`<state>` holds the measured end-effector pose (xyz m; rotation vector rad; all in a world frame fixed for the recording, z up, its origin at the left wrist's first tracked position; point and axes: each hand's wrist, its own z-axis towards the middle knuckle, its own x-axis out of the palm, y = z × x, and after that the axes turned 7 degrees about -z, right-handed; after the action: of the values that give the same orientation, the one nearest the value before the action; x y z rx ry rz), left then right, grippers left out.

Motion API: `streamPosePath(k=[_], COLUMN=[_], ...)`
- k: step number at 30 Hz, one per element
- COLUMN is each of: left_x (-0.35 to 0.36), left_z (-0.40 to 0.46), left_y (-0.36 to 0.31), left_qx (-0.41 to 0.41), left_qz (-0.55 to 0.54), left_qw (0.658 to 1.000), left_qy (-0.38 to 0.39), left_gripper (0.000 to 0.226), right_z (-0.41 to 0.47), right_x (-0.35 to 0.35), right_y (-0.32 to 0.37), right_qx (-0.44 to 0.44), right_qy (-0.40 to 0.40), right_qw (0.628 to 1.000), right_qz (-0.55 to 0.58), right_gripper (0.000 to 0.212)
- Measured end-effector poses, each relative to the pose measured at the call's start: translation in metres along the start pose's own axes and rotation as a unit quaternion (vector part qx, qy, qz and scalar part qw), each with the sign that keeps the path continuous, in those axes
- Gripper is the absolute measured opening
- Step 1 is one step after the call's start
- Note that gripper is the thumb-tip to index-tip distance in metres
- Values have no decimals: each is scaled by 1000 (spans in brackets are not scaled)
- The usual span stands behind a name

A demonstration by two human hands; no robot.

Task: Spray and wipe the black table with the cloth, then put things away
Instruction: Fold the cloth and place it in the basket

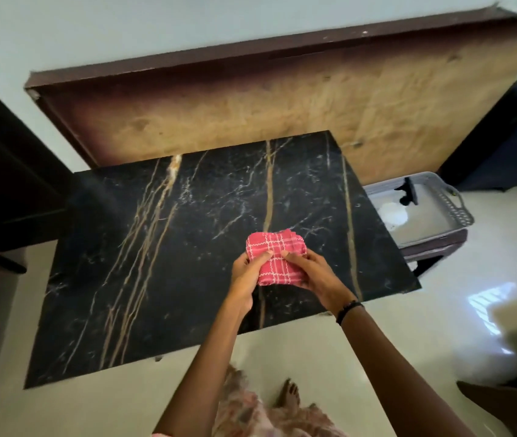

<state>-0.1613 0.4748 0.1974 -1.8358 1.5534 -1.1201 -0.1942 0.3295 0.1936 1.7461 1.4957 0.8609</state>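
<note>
1. The cloth [274,258], red with a white check, is held folded into a small pad just above the near-right part of the black bench [162,247]; whether it touches the surface cannot be told.
2. The left grip [246,275] is curled round the cloth's left edge, thumb on top; the right grip [312,274] is curled round its right edge likewise.
3. The step in hand is judged to be folding, either before wiping or before putting away; no spray film can be made out on the bench.
4. A grey basket [459,212] is seen beyond and right of the right grip, off the bench edge, with a dark-topped bottle [408,192], probably the sprayer, lying inside.
5. Next, either the pad is to be pressed flat and swept, or carried rightward into the basket.
</note>
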Motion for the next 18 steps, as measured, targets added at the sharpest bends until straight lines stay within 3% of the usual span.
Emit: streamPosePath(k=[9,13,18], left_x=[161,220,284], left_z=[39,68,107], left_y=[11,23,40], left_qx=[4,-1,-34], left_qz=[88,111,140], left_qw=[989,986,981], left_qy=[121,126,131], left_gripper=[33,24,13], right_z=[12,35,66], right_x=[-165,-245,-355], right_y=[44,62,79], right_qx=[-57,-82,-95], right_qy=[-118,-184,-294], right_qw=[987,971,941], right_qz=[92,131,138], right_gripper=[30,40,29])
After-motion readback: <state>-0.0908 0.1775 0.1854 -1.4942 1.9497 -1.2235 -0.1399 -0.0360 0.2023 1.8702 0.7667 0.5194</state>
